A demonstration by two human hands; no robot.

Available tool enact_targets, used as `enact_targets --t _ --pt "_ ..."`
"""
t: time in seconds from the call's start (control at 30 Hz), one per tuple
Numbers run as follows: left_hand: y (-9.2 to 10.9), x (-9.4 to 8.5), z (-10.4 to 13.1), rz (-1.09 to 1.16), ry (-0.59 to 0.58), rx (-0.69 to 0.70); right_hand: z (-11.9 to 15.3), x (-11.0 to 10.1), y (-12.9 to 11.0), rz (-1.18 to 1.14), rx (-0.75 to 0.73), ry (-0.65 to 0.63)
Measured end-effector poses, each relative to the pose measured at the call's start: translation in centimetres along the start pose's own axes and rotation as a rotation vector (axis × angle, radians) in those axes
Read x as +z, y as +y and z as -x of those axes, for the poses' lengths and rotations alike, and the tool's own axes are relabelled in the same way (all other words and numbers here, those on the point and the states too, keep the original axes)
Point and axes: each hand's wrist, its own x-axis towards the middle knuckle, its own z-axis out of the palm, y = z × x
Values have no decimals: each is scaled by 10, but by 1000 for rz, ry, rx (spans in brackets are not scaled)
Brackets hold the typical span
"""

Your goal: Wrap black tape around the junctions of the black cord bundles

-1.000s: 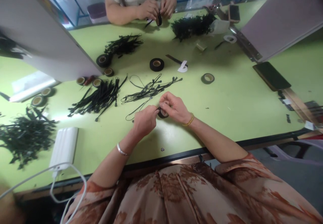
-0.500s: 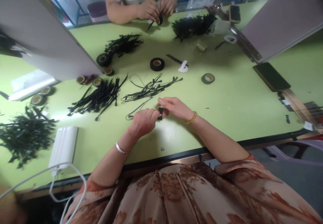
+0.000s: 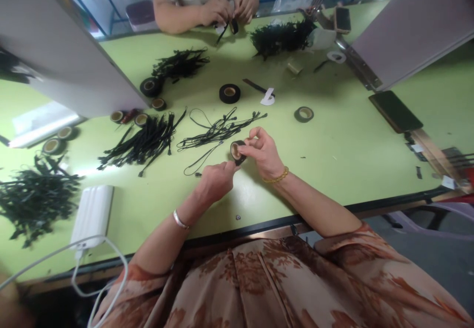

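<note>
A small roll of black tape is gripped by my right hand, with a finger and thumb at its core. My left hand is closed just below the roll, pinching a thin cable whose loop lies on the table to the left. Whether tape also lies between the left fingertips is too small to tell. Beyond my hands is a loose bundle of thin black cables. A denser pile of black cables lies farther left.
Tape rolls stand beyond the cables. A white power bank with a cord is at left, a dark phone at right. Across the table, a person's hands work with tape. Upright panels flank both sides.
My right hand has lifted and turned, so the tape roll now shows its core. My left hand has shifted slightly down and right. The other person's hands moved slightly.
</note>
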Motion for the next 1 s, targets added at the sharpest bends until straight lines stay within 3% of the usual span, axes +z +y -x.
enact_targets --t 0.1,0.23,0.4,0.53,0.63,0.83,1.0 --pt "-1 -6 -2 157 17 -148 2 -3 -3 28 -94 -40" --pt "-6 -12 -6 566 126 -288 6 -5 -3 162 -195 -91" --pt "-12 -9 -9 1183 238 -460 8 -4 1 228 -170 -284" --pt "-17 -12 -10 1456 188 -449 5 -3 4 229 -91 -363" --pt "-21 -16 -8 1313 206 -360 2 -3 4 239 5 -352" --pt "-19 -14 -4 583 263 -111 -4 -4 2 325 111 -162" --pt "-15 -9 -2 117 205 19 -4 -2 10 289 182 -85"
